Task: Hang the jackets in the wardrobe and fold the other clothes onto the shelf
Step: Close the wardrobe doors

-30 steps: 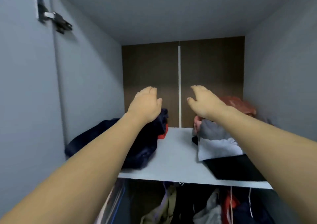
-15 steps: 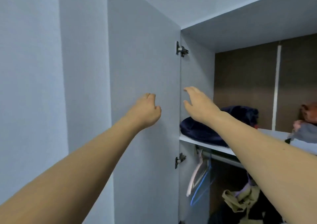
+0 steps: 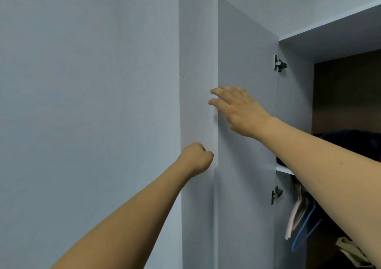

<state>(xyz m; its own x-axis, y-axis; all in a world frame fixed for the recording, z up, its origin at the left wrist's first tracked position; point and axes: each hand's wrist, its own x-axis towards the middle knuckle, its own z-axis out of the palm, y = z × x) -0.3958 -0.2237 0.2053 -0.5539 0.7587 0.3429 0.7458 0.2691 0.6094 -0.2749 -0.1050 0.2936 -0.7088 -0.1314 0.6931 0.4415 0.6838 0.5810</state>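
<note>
Nearest, two bare forearms are raised toward the open wardrobe door (image 3: 245,165). The left hand (image 3: 196,158) is curled into a loose fist at the door's free edge; whether the edge is actually gripped cannot be told. The right hand (image 3: 240,111) is spread, fingers (image 3: 218,92) straight, laid at or just over the door's inner face near that edge. Beyond, two hinges (image 3: 279,63) are seen, then the shelf (image 3: 284,168) carrying a dark navy garment (image 3: 350,139), with hangers (image 3: 299,215) and hung clothes below. The folding and hanging look largely done; the step in hand is judged to be closing the door. The next move calls for the door to be swung to the right on its hinges, fingers kept out of the closing gap. Compared with a second ago, both hands have been drawn off the shelf's clothes and the view turned left to the door; the left hand, open then, is now balled.
</note>
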